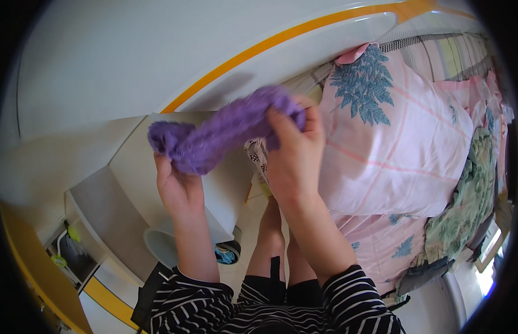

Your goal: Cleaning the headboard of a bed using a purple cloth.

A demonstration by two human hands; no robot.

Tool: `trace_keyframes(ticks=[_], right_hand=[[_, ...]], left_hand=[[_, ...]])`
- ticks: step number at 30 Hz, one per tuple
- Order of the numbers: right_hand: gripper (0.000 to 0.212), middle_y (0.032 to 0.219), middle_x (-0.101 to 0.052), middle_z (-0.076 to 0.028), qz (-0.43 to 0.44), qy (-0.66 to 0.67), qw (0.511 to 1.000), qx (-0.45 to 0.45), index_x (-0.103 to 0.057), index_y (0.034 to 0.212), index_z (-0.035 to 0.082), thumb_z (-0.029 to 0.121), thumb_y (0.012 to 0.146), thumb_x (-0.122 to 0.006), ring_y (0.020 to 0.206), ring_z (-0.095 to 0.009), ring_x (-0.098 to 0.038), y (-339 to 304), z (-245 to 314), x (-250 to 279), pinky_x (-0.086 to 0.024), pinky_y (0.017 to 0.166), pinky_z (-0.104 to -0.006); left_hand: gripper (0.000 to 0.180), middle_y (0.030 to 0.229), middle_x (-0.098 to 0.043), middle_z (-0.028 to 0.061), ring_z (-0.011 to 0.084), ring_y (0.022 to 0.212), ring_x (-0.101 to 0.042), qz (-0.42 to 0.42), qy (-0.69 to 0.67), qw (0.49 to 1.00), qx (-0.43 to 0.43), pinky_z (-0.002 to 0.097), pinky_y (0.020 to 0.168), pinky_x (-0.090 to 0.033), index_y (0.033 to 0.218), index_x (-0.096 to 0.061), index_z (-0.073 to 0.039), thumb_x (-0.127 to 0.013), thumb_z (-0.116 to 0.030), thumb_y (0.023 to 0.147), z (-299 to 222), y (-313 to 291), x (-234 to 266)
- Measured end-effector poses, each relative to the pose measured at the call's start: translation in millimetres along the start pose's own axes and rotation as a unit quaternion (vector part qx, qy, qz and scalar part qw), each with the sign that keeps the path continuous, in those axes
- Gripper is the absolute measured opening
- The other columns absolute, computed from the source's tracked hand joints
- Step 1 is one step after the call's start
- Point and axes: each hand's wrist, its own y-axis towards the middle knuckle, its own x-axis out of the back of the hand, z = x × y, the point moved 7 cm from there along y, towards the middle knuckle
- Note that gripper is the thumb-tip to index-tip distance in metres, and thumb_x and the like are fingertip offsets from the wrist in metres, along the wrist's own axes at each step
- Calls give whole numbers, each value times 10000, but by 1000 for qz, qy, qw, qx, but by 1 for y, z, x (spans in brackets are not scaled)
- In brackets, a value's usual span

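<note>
A fuzzy purple cloth [220, 133], bunched into a long loose roll, hangs in the air between my two hands. My left hand [180, 189] grips its lower left end from below, with most of the fingers hidden behind it. At the upper right end my right hand [297, 147] is closed on the cloth, thumb on the near side; the fingertips are slightly blurred. Close to my right hand lies a pink bedcover [392, 161] with checked lines and blue-green leaf prints.
A white panel with an orange stripe [259, 50] stands ahead. At the left are a grey-topped step [114, 217], an open compartment [75, 256] and a pale bucket [161, 245]. A green patterned cloth [462, 200] lies along the bed's right side.
</note>
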Motion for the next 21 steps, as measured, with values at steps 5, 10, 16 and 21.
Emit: trace_keyframes(ticks=[5,10,16,21], right_hand=[[288,1121,-596,-111,-12,-159,931,329,-525,1195,-2,-21,909,-554,1026,-154,-570,26,39,-32,-441,934,-279],[743,1558,-67,-322,146,-422,760,472,-161,1494,-81,-38,835,-502,1456,-475,-56,31,-30,-33,-83,1168,-480],[749,1518,-153,-348,104,-436,732,513,-214,1473,-81,91,837,-572,1398,-570,-109,60,-63,-5,-108,1148,-579],[770,1570,69,-300,49,-445,828,337,33,1497,-77,183,973,-466,1465,-441,52,103,-69,55,-1,1179,-482]], left_hand=[[307,1270,-590,126,209,1184,-567,239,-185,953,1,385,1042,-457,1254,-531,44,-472,-50,969,-2,7,-57],[240,1209,-614,140,209,1148,-582,124,-163,978,-43,370,1034,-473,1179,-550,53,-486,-24,961,28,1,-64],[284,1304,-556,114,228,1238,-524,158,-67,982,-76,413,1111,-377,1246,-515,-44,-489,-46,963,55,8,-60],[254,1141,-599,26,163,1143,-548,115,15,993,36,393,1060,-423,1169,-544,-78,-594,-51,921,131,33,-50]])
